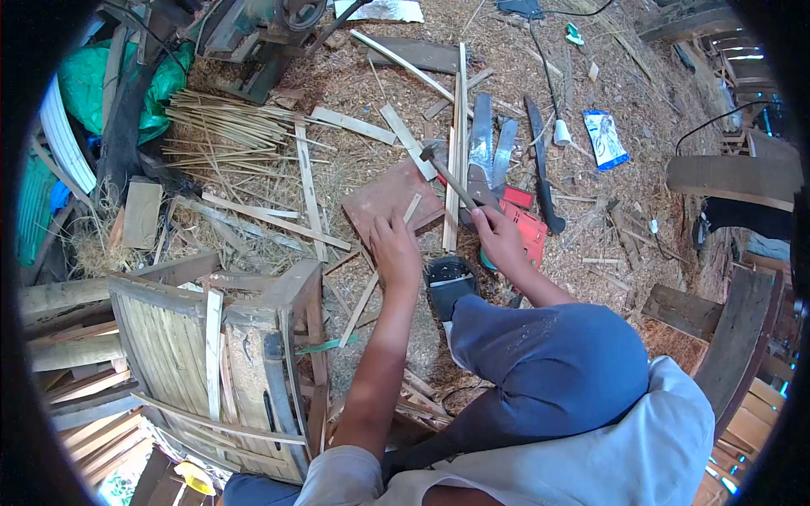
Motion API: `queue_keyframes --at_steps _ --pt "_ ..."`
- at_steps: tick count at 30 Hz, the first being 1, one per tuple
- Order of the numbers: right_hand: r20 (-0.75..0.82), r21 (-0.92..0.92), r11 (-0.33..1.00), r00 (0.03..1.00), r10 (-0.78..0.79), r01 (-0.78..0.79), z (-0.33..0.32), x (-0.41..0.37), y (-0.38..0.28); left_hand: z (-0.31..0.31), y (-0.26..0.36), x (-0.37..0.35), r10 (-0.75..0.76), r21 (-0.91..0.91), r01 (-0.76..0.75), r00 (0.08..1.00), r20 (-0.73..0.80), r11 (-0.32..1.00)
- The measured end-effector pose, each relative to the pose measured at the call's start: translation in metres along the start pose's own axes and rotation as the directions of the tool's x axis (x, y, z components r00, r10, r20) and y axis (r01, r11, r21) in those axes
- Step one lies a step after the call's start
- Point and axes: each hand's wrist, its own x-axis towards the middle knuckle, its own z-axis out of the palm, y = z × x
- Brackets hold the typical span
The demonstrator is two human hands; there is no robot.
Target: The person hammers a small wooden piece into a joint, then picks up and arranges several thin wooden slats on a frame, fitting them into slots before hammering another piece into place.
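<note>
My right hand (504, 240) is wrapped round the handle of a hammer (453, 182), whose head points up and to the left. My left hand (395, 249) is on a thin wooden strip (413, 207), fingers bent over it and pressing it against a reddish-brown board (371, 205) on the ground. The strip slants down past my wrist toward the wooden frame. Just left of the hammer hand, long narrow wooden slats (457, 135) lie lengthwise. A red tool case or power tool (525, 229) lies close to the right hand, partly covered by it.
Hand saws (481, 126) and a dark sheathed blade (538, 156) lie beyond my right hand. A bundle of thin sticks (232, 135) is at the left. A half-built wooden piece (169, 337) stands at lower left. A white-and-blue packet (604, 139) and white cup (561, 132) lie at right.
</note>
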Motion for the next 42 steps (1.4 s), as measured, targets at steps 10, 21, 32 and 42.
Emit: queue_keyframes --at_steps 10,21,32,42 --pt "0.261 0.323 0.928 0.960 0.104 -0.188 0.015 -0.016 0.012 -0.002 -0.003 0.014 0.080 0.044 -0.081 0.996 0.029 0.996" --pt "0.186 0.046 0.997 0.981 0.048 -0.057 0.018 -0.016 0.015 0.008 -0.009 0.026 0.235 -0.018 -0.235 0.972 0.010 0.972" --pt "0.069 0.171 0.982 0.994 -0.089 0.076 -0.006 -0.021 -0.040 0.029 -0.007 0.022 0.162 -0.068 -0.171 0.979 -0.127 0.983" --pt "0.077 -0.055 0.993 0.992 -0.102 0.107 -0.024 -0.010 -0.030 0.032 -0.018 0.026 0.165 -0.107 -0.189 0.965 -0.203 0.976"
